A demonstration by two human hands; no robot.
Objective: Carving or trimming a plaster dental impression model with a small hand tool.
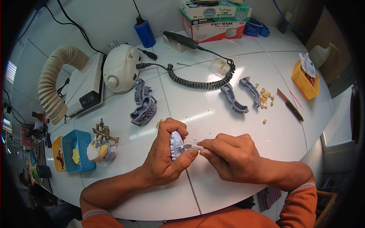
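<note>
My left hand (167, 152) is wrapped round a pale lilac dental model (176, 146), its row of teeth facing left. In my right hand (237, 157) is a slim metal carving knife (195, 147), pinched close to its blade. The blade's tip touches the model's inner side, and my left thumb lies against the tool near it. Small pale shavings (195, 140) are scattered on the table just beyond my hands. A few cream false teeth (159, 123) lie partly hidden behind my left hand.
Grey dental models (143, 108) stand beyond my left hand, with grey arch pieces (234, 99) and loose teeth (266, 97) far right. A wooden-handled knife (291, 106) lies rightward. Left are a blue basket (78, 150), brass articulator (103, 132) and hose (51, 83); a coiled cord (197, 84) crosses the back.
</note>
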